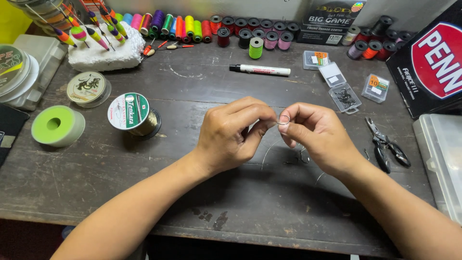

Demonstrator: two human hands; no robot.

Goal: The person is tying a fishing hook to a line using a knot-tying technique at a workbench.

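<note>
Fingertips (267, 115) of the left hand (231, 135) meet those of the right hand (315, 135) over the middle of the dark, scuffed wooden table (96, 183). Thumb and forefinger of each hand are pinched together on a thin, clear fishing line (284, 119), which forms a small loop between the two hands. From the pinch the line trails down in a pale curve to the table beneath the left hand. A small metal hook (304, 156) hangs or lies just under the right hand; whether it touches the table cannot be told.

To the right of the right hand lie black-handled metal pliers (385, 147), apart from it. Beyond them, farther back, a small clear plastic box of dark hooks (345, 97) stands open. A white marker pen with a black cap (260, 70) lies behind the hands. To the left of the left hand a spool of line with a green and white label (131, 113) lies on its side, near a flat clear spool with a pale label (87, 88) and a pale green round spool (57, 125). At the back edge runs a row of bright thread spools (178, 26), and a white foam block stuck with coloured fishing floats (103, 53) sits in the back left corner.
</note>
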